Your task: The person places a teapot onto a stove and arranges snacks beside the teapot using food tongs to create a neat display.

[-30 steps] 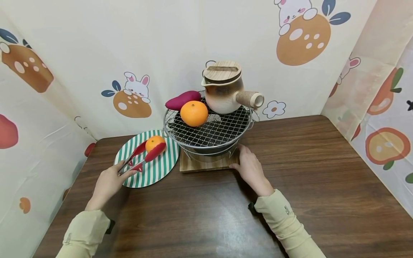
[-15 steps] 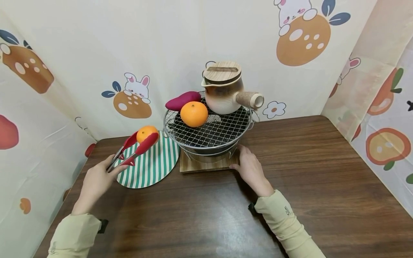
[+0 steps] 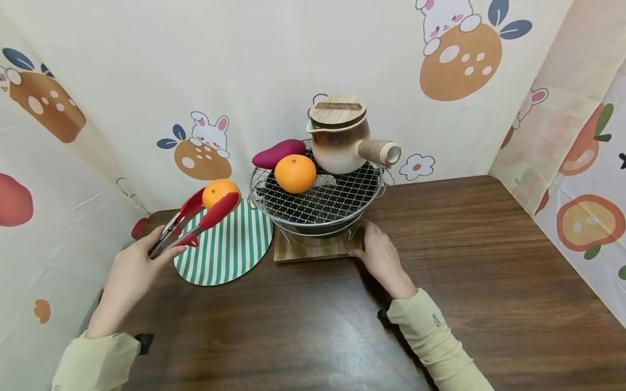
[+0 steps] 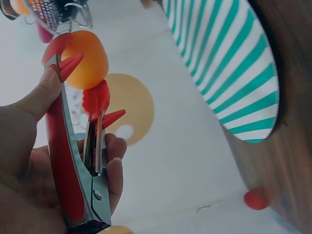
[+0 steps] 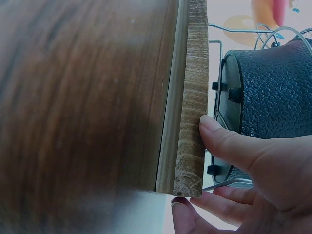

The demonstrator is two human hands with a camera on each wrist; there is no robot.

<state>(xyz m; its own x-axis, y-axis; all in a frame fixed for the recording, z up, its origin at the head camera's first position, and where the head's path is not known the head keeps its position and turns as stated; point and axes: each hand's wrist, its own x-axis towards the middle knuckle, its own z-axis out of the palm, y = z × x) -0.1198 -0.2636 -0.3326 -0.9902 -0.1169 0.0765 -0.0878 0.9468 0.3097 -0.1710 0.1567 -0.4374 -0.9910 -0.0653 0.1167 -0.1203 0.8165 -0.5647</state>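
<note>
My left hand (image 3: 129, 271) grips red-tipped metal tongs (image 3: 168, 233), thumb on one arm and fingers round the other in the left wrist view. Between the red tips sits a small orange (image 3: 217, 191), lifted above the green-and-white striped round plate (image 3: 230, 250). My right hand (image 3: 382, 258) holds the near right corner of a wooden board (image 3: 313, 250); in the right wrist view the thumb lies against the board's edge (image 5: 192, 107) and the fingers are round its side. A black grill stove with a wire rack (image 3: 337, 201) stands on that board.
On the rack are a larger orange (image 3: 295, 174), a purple sweet potato (image 3: 279, 154) and a clay teapot (image 3: 337, 146) with a wooden lid and a side handle (image 3: 379, 151) jutting right. A patterned curtain (image 3: 274, 65) closes off the back of the brown table (image 3: 469, 244).
The tongs have raised the small orange off the striped plate, moving up and slightly left along with my left hand. My right hand has stayed at the board's corner.
</note>
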